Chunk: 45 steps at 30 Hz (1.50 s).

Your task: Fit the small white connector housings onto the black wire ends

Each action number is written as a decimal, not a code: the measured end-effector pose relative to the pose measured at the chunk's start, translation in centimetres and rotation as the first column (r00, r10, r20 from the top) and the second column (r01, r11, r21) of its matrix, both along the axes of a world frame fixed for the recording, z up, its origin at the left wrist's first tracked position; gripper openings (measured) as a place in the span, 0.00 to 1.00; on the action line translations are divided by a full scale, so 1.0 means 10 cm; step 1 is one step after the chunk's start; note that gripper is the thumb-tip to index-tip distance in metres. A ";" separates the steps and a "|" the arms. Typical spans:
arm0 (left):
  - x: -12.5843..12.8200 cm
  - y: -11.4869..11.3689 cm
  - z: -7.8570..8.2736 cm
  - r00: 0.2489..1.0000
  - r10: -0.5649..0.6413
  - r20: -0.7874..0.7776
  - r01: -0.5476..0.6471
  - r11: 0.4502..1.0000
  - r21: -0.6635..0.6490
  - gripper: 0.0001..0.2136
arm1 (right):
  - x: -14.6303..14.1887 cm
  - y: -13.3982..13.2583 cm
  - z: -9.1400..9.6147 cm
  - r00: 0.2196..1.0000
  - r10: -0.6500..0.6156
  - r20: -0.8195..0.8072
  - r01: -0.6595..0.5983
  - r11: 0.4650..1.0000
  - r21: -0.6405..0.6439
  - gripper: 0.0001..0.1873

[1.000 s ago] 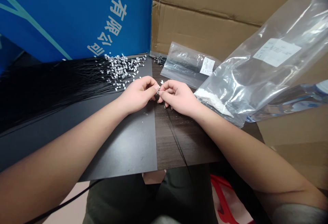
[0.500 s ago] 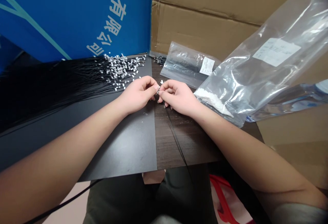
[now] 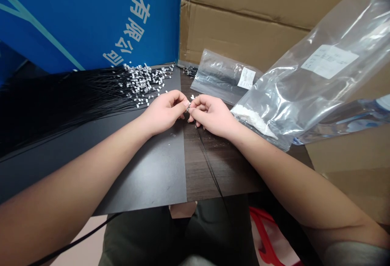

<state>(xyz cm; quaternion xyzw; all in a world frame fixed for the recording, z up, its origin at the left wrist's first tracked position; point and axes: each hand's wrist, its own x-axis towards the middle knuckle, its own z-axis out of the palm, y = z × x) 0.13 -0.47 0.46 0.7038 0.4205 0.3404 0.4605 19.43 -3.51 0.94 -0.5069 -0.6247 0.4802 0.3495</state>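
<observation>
My left hand and my right hand meet fingertip to fingertip above the table, both closed in a pinch. Between the left thumb and forefinger is a small white connector, mostly covered by the fingers. The right fingers grip the end of a thin black wire, which trails down over the table's front edge. Whether the wire end sits inside the connector cannot be seen. A few loose white connectors lie just behind the fingertips.
A large bundle of black wires with white connectors lies at the left. Behind the hands is a small clear bag. A big plastic bag holding white pieces and a clear bottle are at the right. Cardboard stands behind.
</observation>
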 end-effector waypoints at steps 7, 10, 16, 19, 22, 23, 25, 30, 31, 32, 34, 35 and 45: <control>0.00 0.00 0.01 1.000 -0.004 -0.003 0.004 1.000 0.000 0.09 | 0.01 0.00 -0.01 1.000 0.003 0.004 -0.003 1.000 0.003 0.03; 0.00 0.00 0.01 1.000 -0.006 -0.007 0.006 1.000 0.005 0.09 | 0.01 0.00 -0.01 1.000 0.005 0.004 -0.005 1.000 0.013 0.03; 0.00 0.00 0.00 1.000 -0.005 -0.016 0.005 1.000 0.006 0.08 | 0.00 0.00 0.00 1.000 0.009 0.009 -0.009 1.000 -0.001 0.05; 0.00 0.00 0.00 1.000 -0.008 -0.016 0.008 1.000 0.009 0.08 | 0.00 0.00 0.00 1.000 0.015 0.010 -0.015 1.000 0.004 0.05; 0.00 0.00 0.00 1.000 -0.009 -0.015 0.010 1.000 0.011 0.08 | 0.00 -0.01 0.00 1.000 0.018 0.009 -0.018 1.000 0.007 0.06; 0.00 0.00 0.00 1.000 -0.008 -0.017 0.008 1.000 0.012 0.08 | 0.00 -0.01 0.01 1.000 0.018 0.008 -0.018 1.000 0.007 0.06; 0.00 0.00 -0.01 1.000 -0.006 -0.026 0.006 1.000 0.018 0.08 | 0.00 -0.01 0.01 1.000 0.018 0.011 -0.019 1.000 0.008 0.06; -0.01 0.01 -0.04 0.998 -0.015 -0.063 0.018 0.999 0.048 0.09 | 0.01 0.00 -0.01 0.999 0.025 0.032 -0.026 0.999 0.024 0.06; -0.01 0.01 -0.04 0.997 -0.015 -0.074 0.020 0.998 0.058 0.09 | 0.02 0.00 -0.02 0.999 0.028 0.034 -0.029 0.999 0.031 0.05; -0.01 0.01 -0.04 0.996 -0.015 -0.083 0.021 0.998 0.067 0.09 | 0.02 0.01 -0.02 0.999 0.031 0.035 -0.032 0.999 0.038 0.05; -0.01 0.01 -0.04 0.996 -0.016 -0.084 0.022 0.997 0.069 0.09 | 0.02 0.01 -0.03 0.999 0.034 0.036 -0.035 0.998 0.044 0.05; -0.01 0.01 -0.04 0.997 -0.018 -0.076 0.022 0.998 0.063 0.09 | 0.02 0.01 -0.02 0.999 0.033 0.037 -0.034 0.998 0.043 0.05; 0.00 0.01 -0.03 0.999 -0.011 -0.032 0.012 1.000 0.019 0.08 | 0.00 0.00 0.01 1.000 0.016 0.025 -0.017 1.000 0.017 0.06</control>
